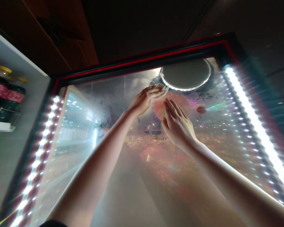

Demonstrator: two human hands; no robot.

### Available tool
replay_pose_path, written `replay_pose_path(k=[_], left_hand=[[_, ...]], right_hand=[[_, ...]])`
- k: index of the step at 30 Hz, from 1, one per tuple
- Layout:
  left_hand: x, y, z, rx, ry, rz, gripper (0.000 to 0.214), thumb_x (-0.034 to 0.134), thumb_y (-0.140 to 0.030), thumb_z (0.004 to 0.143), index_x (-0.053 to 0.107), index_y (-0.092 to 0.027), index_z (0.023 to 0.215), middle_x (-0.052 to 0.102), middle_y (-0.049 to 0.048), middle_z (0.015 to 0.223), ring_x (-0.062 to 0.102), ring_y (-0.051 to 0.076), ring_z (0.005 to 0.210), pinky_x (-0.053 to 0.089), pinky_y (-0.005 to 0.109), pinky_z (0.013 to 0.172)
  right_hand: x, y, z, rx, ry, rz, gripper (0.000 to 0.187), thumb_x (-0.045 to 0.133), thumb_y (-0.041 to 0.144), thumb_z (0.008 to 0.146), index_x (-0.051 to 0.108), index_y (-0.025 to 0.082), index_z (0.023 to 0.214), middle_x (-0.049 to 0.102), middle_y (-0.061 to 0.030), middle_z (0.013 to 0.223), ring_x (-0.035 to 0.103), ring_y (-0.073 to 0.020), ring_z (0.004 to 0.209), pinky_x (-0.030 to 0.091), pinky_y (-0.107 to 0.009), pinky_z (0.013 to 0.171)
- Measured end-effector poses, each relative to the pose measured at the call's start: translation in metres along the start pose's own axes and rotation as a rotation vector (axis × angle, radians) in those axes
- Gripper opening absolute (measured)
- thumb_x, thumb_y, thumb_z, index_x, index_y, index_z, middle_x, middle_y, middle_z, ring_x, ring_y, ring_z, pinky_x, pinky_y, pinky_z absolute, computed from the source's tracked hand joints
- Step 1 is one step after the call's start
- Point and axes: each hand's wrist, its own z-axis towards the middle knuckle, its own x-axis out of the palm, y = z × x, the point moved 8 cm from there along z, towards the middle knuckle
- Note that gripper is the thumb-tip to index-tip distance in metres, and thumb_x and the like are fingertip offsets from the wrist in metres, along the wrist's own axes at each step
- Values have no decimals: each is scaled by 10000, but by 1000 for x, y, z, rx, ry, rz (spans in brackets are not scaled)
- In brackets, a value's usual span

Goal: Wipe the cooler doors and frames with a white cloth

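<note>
Dark ceiling (137,25) is filling the upper background, with no detail readable in it. At far left, two bottles (4,91) with yellow caps and red labels are standing on a wire shelf (1,126); they are cut off by the picture's edge and their print is not legible. A left light strip (38,157) is running up a black and red frame (142,61), its lamps smearing into glare. The frame is enclosing a glass panel (109,132) that is fogging over, so what lies behind is showing only as blurred coloured lights. The left hand (145,99) is reaching up with fingers held together and slightly curved, tips lying at the lower left rim of a grey disc (186,74); whether it is gripping that rim or only pressing on it cannot be told. Just beneath, a pink disc (157,107) is sitting on the glass between the two hands, partly covered and faint at the edges. The right hand (177,124) is spread flat with fingers straight, holding nothing, fingertips overlapping the pink disc; actual contact cannot be confirmed. The grey disc, white-rimmed, is sitting near the top of the panel, its upper edge hiding under the frame. A small red spot (201,109) is showing beside the hands, unidentifiable. A right light strip (257,126) is glaring strongly.
</note>
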Motion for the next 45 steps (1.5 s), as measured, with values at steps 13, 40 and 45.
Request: replay_pose_path(k=[13,40,45], left_hand=[[-17,23,6,34,-22,12,756,394,4,981,704,-461,1491,639,-121,1647,490,179,1634,415,454,1367],[-79,107,-23,-51,-250,-42,524,577,-93,1004,800,-376,1384,736,-41,1541,665,303,1487,522,525,1294],[-58,77,-47,88,-188,-110,667,480,15,978,795,-392,1401,741,-63,1536,636,245,1518,519,465,1304]], right_hand=[[5,34,15,18,-5,-6,899,470,130,1020,97,253,1829,450,-96,1785,407,-365,1671,422,-628,1369],[42,70,11,40,106,-16,805,444,268,1098,109,187,1826,387,-137,1816,369,-349,1692,402,-611,1374],[50,87,14,18,112,-2,804,407,263,1115,36,195,1825,354,-129,1831,319,-347,1711,360,-602,1398]])
